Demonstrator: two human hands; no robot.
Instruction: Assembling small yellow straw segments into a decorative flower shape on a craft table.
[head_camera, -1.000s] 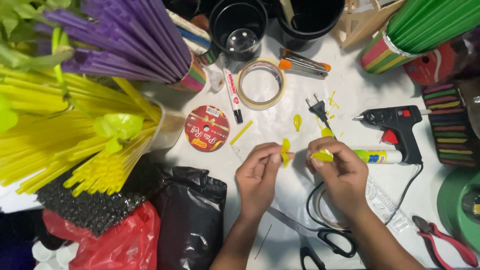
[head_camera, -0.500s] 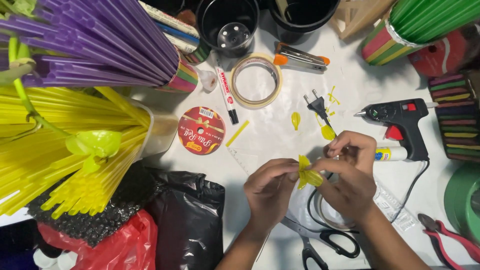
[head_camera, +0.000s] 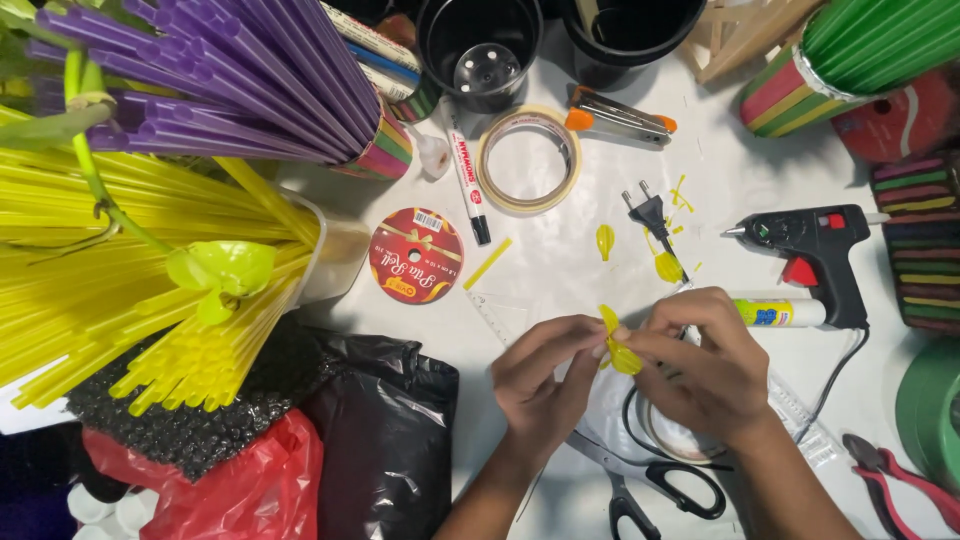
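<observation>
While both hands meet over the middle of the white tabletop (head_camera: 560, 270), the left hand (head_camera: 540, 385) and right hand (head_camera: 705, 370) pinch one small yellow petal piece (head_camera: 618, 350) between them, fingertips narrow and closed on it from either side. It looks held up off the surface so both thumbs can work it; whether it touches the tabletop I can't tell.

Just beyond the fingers: two more yellow petal scraps (head_camera: 605, 240) and thin yellow offcuts lie loose by a black plug (head_camera: 648, 210), probably parked within reach. Under the right wrist sit black scissors (head_camera: 660, 490) and a clear ruler (head_camera: 800, 415), near the front edge.

Right of the hands: a glue stick (head_camera: 780, 312) lying flat, touching a black glue gun (head_camera: 815, 250) with its nozzle pointing left toward the work area. Red pliers (head_camera: 900, 480) at the front-right corner.

Toward the back edge: a masking tape roll (head_camera: 528, 160), a marker (head_camera: 467, 185) beside it, a red ribbon spool (head_camera: 416, 255), an orange-tipped cutter (head_camera: 620, 115), and black pots (head_camera: 480, 50).

Left side: bundles of purple straws (head_camera: 220, 80) and yellow straws (head_camera: 110, 290), tilted in cups with tips fanning out. Green straws (head_camera: 880, 30) at the back-right corner. Black and red plastic bags (head_camera: 380, 430) at front-left.
</observation>
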